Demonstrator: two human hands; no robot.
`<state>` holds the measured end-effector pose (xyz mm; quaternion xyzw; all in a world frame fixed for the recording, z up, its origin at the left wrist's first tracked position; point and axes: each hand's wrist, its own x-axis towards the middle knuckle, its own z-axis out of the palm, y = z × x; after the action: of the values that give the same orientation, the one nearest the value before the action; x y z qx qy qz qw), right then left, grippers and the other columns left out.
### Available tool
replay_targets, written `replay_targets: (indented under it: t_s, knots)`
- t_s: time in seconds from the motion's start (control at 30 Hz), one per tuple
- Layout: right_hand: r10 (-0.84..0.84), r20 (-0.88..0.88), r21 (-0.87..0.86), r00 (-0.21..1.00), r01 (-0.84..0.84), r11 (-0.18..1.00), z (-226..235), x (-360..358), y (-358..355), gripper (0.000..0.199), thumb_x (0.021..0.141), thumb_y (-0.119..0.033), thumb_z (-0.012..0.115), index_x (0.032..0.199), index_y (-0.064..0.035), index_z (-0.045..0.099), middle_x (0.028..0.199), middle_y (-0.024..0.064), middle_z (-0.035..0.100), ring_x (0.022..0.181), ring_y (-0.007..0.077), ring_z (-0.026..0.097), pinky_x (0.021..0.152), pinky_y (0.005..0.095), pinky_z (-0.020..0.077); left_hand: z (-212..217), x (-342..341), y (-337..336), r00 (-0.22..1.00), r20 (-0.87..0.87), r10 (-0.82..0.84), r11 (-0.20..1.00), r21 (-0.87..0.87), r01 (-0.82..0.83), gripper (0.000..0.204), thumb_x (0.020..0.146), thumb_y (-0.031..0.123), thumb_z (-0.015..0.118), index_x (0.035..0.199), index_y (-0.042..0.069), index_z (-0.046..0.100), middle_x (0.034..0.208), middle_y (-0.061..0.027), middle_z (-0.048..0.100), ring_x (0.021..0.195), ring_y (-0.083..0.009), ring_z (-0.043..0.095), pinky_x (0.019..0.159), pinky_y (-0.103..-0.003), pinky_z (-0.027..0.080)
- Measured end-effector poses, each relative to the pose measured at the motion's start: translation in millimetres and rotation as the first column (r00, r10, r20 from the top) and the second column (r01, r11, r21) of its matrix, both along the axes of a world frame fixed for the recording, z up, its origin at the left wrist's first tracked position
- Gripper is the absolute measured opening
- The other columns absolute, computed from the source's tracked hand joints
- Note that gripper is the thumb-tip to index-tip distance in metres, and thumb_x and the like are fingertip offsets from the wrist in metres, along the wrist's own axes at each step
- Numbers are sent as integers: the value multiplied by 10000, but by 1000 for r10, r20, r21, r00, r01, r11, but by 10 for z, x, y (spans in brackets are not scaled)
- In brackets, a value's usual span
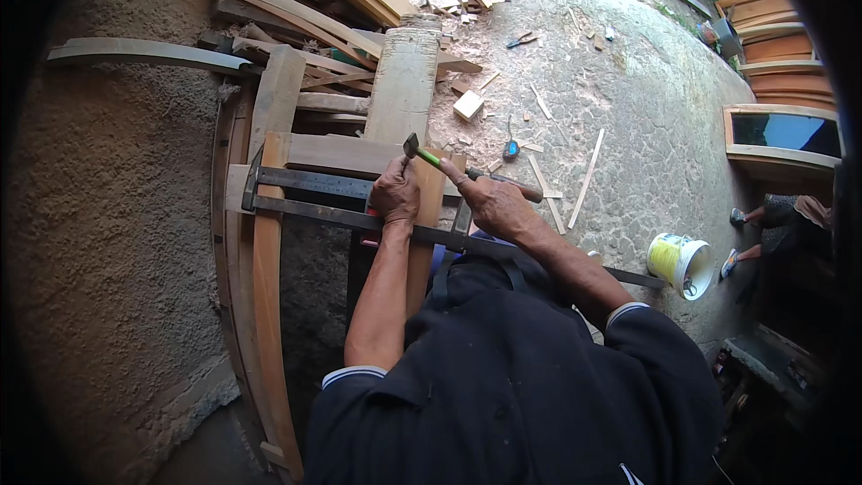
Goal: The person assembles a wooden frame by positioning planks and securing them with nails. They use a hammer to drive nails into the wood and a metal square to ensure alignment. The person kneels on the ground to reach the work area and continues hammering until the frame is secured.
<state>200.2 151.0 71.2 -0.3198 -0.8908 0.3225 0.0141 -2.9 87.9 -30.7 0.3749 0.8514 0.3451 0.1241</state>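
Dark shirt (pixel 521 368) nearest; a hammer (pixel 429 157) is held slantwise by the right hand (pixel 503 209), its head near the curled left hand (pixel 395 190), contents unclear.

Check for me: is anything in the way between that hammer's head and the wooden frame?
Yes, seemingly: the left hand's fingers, curled close beside the hammer's head over the wooden frame. A metal bar clamp also crosses the frame, but nearer the person's body. Whether those fingers hold something is hidden.
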Motion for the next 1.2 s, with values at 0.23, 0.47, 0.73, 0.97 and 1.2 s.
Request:
replay_targets:
  t_s: [0.23, 0.47, 0.73, 0.97, 1.2]
  knots:
    - [46, 126, 3, 991, -47, 999, 50, -61, 105, 813, 952, -32, 499, 1658, -286, 184, 823, 206, 633, 749, 383, 700, 654, 512, 553, 71, -22, 72, 1000, -22, 8, 997, -81, -10, 205, 973, 336, 661, 1063, 182, 762, 887, -138, 753, 821, -364, 737, 686, -451, 565]
    - [6, 38, -26, 999, -5, 1000, 15, 10, 84, 859, 925, -3, 508, 1665, -260, 154, 851, 200, 597, 729, 386, 657, 665, 534, 527, 388, -546, 383, 984, -167, -70, 995, -85, 56, 410, 1011, 475, 572, 971, 117, 768, 829, -164, 740, 803, -386, 731, 679, -483, 566]
    - [-21, -73, -69, 997, 16, 998, -68, -24, 66, 760, 986, -48, 483, 1659, -238, 185, 842, 212, 590, 739, 396, 644, 694, 538, 503, 157, -904, 695, 884, -363, -294, 951, -207, 231, 469, 999, 524, 569, 831, 133, 766, 778, -153, 734, 708, -363, 726, 621, -449, 570]
    - [-118, -229, -149, 966, 85, 985, -163, 35, 133, 725, 994, -35, 531, 1643, -178, 240, 834, 215, 634, 800, 385, 667, 743, 494, 514, 845, -1048, 27, 977, -131, 170, 873, -440, -211, 574, 912, 628, 657, 897, 60, 739, 920, -220, 752, 929, -444, 722, 765, -528, 554]
    - [-70, -296, -180, 953, 17, 984, -194, -31, 144, 761, 977, -12, 546, 1648, -198, 237, 841, 222, 633, 793, 392, 665, 752, 495, 506, 1006, -816, -418, 932, -29, 362, 742, -596, -307, 625, 910, 578, 675, 1023, -32, 756, 1068, -285, 731, 1065, -456, 697, 923, -531, 542]
